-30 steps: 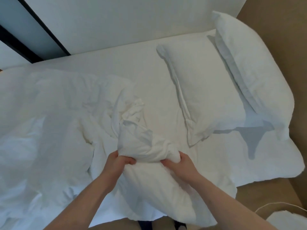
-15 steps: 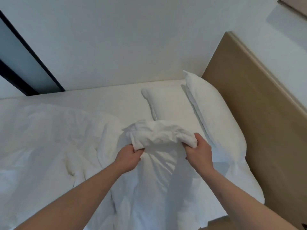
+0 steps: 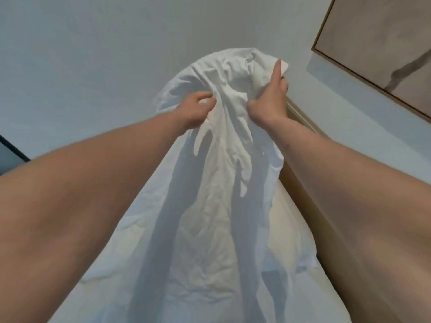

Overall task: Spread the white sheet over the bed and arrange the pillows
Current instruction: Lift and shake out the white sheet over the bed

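Gripping the bunched white sheet [image 3: 224, 73] high against the wall [image 3: 93, 54], I have left hand [image 3: 194, 110] and right hand [image 3: 268, 101] both clenched in it; sheet trails below toward me. Risk: it's wadded, so flicking may tangle or land crooked, I judge.

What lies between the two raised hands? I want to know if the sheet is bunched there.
In the head view, bunched white sheet spans between left hand and right hand.
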`<state>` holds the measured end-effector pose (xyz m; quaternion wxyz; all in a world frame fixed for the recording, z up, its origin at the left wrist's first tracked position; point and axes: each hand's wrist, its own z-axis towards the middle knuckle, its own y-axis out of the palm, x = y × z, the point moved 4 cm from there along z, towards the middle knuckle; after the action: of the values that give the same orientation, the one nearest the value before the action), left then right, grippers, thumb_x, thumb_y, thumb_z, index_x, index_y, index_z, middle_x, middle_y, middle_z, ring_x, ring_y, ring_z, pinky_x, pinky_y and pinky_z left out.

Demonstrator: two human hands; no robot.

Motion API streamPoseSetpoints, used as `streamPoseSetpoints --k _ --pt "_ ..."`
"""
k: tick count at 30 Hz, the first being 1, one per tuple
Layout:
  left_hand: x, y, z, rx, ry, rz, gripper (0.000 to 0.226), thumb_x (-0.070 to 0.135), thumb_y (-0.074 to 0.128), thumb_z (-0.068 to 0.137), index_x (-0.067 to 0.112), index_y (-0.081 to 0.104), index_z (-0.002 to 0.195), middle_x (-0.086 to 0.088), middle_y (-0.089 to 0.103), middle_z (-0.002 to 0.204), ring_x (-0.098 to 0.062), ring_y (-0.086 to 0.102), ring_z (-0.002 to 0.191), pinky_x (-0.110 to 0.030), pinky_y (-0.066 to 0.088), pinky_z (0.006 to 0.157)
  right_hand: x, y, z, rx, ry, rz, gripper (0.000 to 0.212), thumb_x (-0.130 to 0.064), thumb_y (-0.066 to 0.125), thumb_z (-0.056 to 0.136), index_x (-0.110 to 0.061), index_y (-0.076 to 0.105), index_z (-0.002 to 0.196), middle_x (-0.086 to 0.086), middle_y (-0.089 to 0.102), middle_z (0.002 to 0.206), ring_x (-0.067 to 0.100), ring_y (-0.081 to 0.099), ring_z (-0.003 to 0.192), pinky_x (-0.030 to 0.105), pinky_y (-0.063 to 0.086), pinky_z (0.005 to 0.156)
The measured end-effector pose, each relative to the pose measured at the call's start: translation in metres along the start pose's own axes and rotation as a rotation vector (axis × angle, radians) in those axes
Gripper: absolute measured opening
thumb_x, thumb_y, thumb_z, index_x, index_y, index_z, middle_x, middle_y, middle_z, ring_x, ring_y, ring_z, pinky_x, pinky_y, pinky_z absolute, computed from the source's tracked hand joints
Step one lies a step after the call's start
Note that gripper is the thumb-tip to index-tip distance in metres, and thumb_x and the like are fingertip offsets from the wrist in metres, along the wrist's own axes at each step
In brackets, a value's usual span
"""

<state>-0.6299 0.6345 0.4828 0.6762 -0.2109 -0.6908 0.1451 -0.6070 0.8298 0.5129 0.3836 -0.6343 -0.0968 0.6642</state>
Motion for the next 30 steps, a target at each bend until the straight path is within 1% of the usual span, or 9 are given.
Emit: streamPoseSetpoints --k 3,6,11,15,20,22,26,28,30 --pt "-0.069 0.036 -0.016 -0.151 -0.124 0.327 0.044 0.035 0.067 0.095 0.017 0.064 0.135 -0.007 0.07 0.119 -0.023 0.067 0.093 -0.025 0.049 0.078 0.055 0.018 -0.022 -0.15 -0.014 -0.095 0.102 -0.003 0.064 0.085 -0.03 0.002 0.161 0.003 -0.001 0.17 0.025 0.028 0.15 0.024 0.036 0.1" --pt "-0.159 0.081 -0.062 -0.322 -0.21 0.548 0.046 0.034 0.072 0.091 0.013 0.066 0.132 -0.014 0.062 0.138 -0.027 0.058 0.128 -0.027 0.043 0.105 0.149 0.049 -0.083 -0.264 0.046 -0.106 0.089 -0.013 0.067 0.085 -0.022 0.02 0.159 0.003 0.015 0.166 0.024 0.036 0.145 0.033 0.038 0.113" --pt "-0.282 0.145 -0.194 -0.586 -0.324 0.567 0.047 0.04 0.066 0.092 0.024 0.059 0.135 -0.002 0.043 0.151 -0.017 0.044 0.14 -0.026 0.031 0.117 0.324 0.091 -0.256 -0.495 0.466 -0.062 0.068 -0.022 0.068 0.09 -0.026 0.035 0.15 0.002 0.042 0.151 0.021 0.054 0.126 0.04 0.048 0.105" --pt "-0.347 0.169 -0.273 -0.689 -0.407 0.537 0.044 0.039 0.065 0.093 0.027 0.058 0.135 0.003 0.041 0.151 -0.013 0.045 0.138 -0.026 0.033 0.114 0.417 0.111 -0.364 -0.625 0.738 -0.126 0.069 -0.028 0.071 0.09 -0.018 0.038 0.15 0.006 0.047 0.15 0.024 0.05 0.134 0.035 0.043 0.107" --pt "-0.404 0.179 -0.323 -0.688 -0.46 0.481 0.026 0.038 0.064 0.093 0.039 0.054 0.117 0.007 0.045 0.145 -0.009 0.049 0.13 -0.023 0.036 0.11 0.482 0.141 -0.412 -0.602 0.807 -0.146 0.102 -0.045 0.076 0.084 -0.016 0.016 0.16 0.005 0.034 0.161 0.027 0.036 0.145 0.043 0.036 0.117" --pt "-0.423 0.181 -0.332 -0.649 -0.467 0.473 0.026 0.037 0.064 0.093 0.039 0.056 0.117 0.01 0.047 0.14 -0.007 0.052 0.124 -0.023 0.04 0.106 0.506 0.157 -0.416 -0.56 0.809 -0.126 0.111 -0.053 0.079 0.076 -0.02 0.014 0.16 0.005 0.034 0.16 0.027 0.036 0.145 0.046 0.035 0.117" --pt "-0.451 0.188 -0.346 -0.569 -0.456 0.43 0.024 0.032 0.066 0.092 0.036 0.063 0.115 0.017 0.05 0.129 0.0 0.054 0.109 -0.02 0.042 0.096 0.537 0.179 -0.411 -0.494 0.899 -0.149 0.133 -0.059 0.082 0.072 -0.017 -0.008 0.161 0.008 0.016 0.168 0.032 0.027 0.151 0.044 0.028 0.12" --pt "-0.46 0.194 -0.355 -0.548 -0.455 0.397 0.021 0.03 0.067 0.091 0.038 0.064 0.11 0.021 0.05 0.126 0.002 0.056 0.108 -0.019 0.043 0.094 0.55 0.185 -0.41 -0.526 0.954 -0.119 0.137 -0.066 0.083 0.066 -0.019 -0.002 0.162 0.006 0.027 0.165 0.032 0.037 0.146 0.042 0.034 0.116" --pt "-0.463 0.201 -0.363 -0.55 -0.461 0.373 0.02 0.029 0.068 0.09 0.039 0.064 0.107 0.023 0.049 0.125 0.005 0.056 0.108 -0.017 0.043 0.089 0.551 0.19 -0.41 -0.64 0.987 -0.053 0.12 -0.069 0.083 0.062 -0.014 0.032 0.156 0.005 0.05 0.151 0.03 0.054 0.132 0.04 0.044 0.109"
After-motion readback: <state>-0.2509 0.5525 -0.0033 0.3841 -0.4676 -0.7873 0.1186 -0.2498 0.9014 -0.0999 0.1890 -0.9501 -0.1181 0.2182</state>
